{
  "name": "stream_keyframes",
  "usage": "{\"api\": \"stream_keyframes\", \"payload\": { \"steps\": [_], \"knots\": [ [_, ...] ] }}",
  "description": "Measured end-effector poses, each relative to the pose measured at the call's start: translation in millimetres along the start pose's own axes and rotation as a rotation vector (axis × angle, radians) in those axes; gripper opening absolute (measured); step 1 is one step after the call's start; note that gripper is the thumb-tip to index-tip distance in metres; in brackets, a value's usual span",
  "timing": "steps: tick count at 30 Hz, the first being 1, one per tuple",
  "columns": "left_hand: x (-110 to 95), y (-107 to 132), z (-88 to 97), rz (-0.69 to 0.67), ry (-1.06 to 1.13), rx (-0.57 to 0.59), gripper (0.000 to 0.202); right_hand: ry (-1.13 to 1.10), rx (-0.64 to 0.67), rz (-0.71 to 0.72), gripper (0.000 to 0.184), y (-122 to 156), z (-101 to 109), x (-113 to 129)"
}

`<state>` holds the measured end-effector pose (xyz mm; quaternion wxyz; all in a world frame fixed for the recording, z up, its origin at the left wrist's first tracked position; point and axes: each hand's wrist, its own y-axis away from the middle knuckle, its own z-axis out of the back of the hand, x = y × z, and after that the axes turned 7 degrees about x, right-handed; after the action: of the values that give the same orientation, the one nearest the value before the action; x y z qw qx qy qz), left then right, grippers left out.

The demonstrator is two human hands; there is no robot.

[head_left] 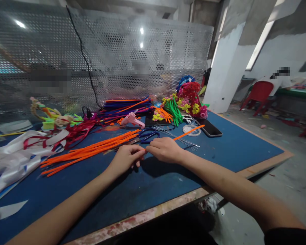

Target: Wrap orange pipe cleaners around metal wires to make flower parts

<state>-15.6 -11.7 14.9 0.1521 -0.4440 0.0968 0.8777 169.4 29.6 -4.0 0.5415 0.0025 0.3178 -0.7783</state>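
Observation:
Over the middle of the blue table, my left hand [129,157] and my right hand [164,149] meet fingertip to fingertip. An orange pipe cleaner [190,132] sticks out behind my right hand toward the upper right, and its other end lies between the pinched fingers of both hands. Most of that end is hidden by the fingers. Just beyond my hands are scissors with dark blue handles [149,135]. Left of them lies a loose bundle of orange pipe cleaners [91,148].
Behind sit a pink glue gun [132,119], purple and orange pipe cleaners [124,108], green stems [173,112] and fuzzy flowers [190,93]. Thin wires [178,136], a tape roll [191,130] and a phone [210,127] lie right. White ribbon [12,156] covers the left. A person sits far right.

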Motion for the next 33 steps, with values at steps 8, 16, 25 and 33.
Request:
{"api": "stream_keyframes", "payload": {
  "steps": [8, 16, 25, 33],
  "knots": [
    [3, -4, 8.7, -0.229, -0.213, -0.137, 0.019, -0.006, 0.015, -0.002, 0.02, -1, -2, 1],
    [6, -4, 3.9, -0.096, -0.096, -0.004, 0.021, -0.009, 0.076, 0.007, 0.016, -3, -3, -1],
    [9, -10, 4.4, 0.112, 0.291, 0.079, 0.027, 0.014, 0.058, 0.042, 0.016, -5, -2, 0],
    [17, -14, 5.2, 0.165, 0.741, 0.052, 0.022, -0.012, 0.071, -0.031, 0.013, -4, -3, -4]
  ]
}}
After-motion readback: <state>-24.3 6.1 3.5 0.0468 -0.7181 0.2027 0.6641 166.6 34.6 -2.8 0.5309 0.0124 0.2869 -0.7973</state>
